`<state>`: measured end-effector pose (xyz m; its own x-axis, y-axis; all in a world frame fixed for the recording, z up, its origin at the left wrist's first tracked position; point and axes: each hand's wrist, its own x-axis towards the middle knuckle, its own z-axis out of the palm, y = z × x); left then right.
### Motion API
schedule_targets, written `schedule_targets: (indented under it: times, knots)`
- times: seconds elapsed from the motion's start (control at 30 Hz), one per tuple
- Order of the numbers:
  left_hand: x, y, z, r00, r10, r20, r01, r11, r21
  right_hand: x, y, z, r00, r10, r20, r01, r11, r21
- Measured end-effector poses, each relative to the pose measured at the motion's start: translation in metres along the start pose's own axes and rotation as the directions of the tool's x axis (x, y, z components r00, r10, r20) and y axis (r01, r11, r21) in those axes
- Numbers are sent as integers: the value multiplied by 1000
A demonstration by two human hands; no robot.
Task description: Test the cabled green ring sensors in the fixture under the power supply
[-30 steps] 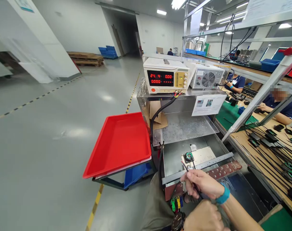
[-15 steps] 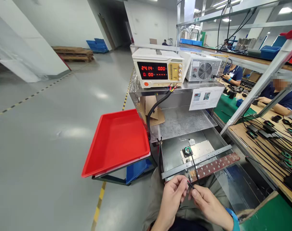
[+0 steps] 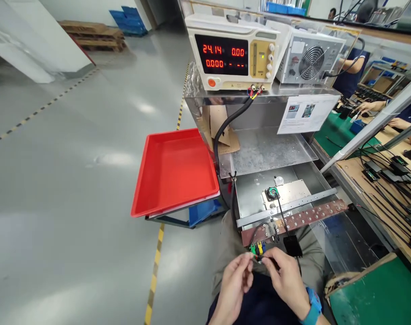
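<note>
My left hand (image 3: 233, 284) and my right hand (image 3: 287, 279) meet over my lap, fingertips pinching a thin black wire lead (image 3: 261, 258) with a red tip. Just above them hang small green and yellow clips (image 3: 257, 248) under a brown terminal strip (image 3: 303, 219). The wire runs up to a small round green and black part (image 3: 272, 193) lying on a metal plate in the tray. A black block (image 3: 292, 245) hangs on the wire beside my right hand.
A power supply (image 3: 233, 53) reading 24.14 sits on the metal stand, with a fan unit (image 3: 310, 58) beside it. A red tray (image 3: 175, 169) stands at the left. Other people's hands (image 3: 368, 107) work at the bench on the right, among several black cables (image 3: 391, 180).
The view has tilted down and closer to the stand. My hands have dropped lower over my lap, still together on the wire end. The black block now hangs in view.
</note>
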<state>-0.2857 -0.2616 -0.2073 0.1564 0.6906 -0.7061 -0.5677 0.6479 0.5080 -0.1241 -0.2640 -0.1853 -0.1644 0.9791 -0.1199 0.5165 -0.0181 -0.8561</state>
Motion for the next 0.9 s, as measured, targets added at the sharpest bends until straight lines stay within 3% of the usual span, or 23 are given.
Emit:
schedule_targets:
  times: [0.07, 0.17, 0.33, 0.5, 0.7, 0.8, 0.9]
  knots:
    - [3, -7, -14, 967, 235, -102, -206, 950, 233, 1, 1, 5, 999, -36, 12, 38, 974, -223]
    - [8, -14, -28, 904, 422, -68, -329, 789, 519, 5, 0, 9, 998, -49, 25, 55, 918, -393]
    - [10, -18, -26, 856, 510, 86, -401, 549, 734, 14, -1, 11, 999, -10, 40, 29, 860, -510]
    - [11, -19, -21, 743, 607, 281, -499, 223, 838, 21, -6, 12, 999, 27, 39, 0, 827, -562]
    - [13, -14, -17, 633, 605, 483, -454, -216, 864, 28, -16, 12, 995, 77, 59, -25, 793, -609]
    - [12, -11, -14, 605, 591, 534, -423, -330, 844, 27, -19, 13, 994, 97, 56, -40, 780, -625]
    - [11, -8, -13, 609, 568, 554, -422, -359, 832, 27, -21, 15, 993, 106, 55, -47, 766, -641]
